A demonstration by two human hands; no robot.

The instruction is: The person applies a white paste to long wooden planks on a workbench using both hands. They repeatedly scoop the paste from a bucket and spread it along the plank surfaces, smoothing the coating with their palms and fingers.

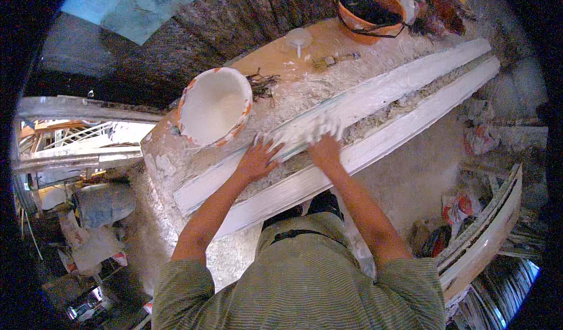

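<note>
Both palms flat in wet plaster on the long moulding [375, 104]

Left hand [256, 161] and right hand [324, 145] lie open, gripping nothing, mid-length on the workbench [275, 54]. Looks heavy, brittle, slippery; I'd lift it from underneath.

A plaster-dusted brown tabletop [293, 54] stands over a rough floor [410, 183] caked white. Daylight falls from the left, where debris and a grey bucket [102, 204] lie.
</note>
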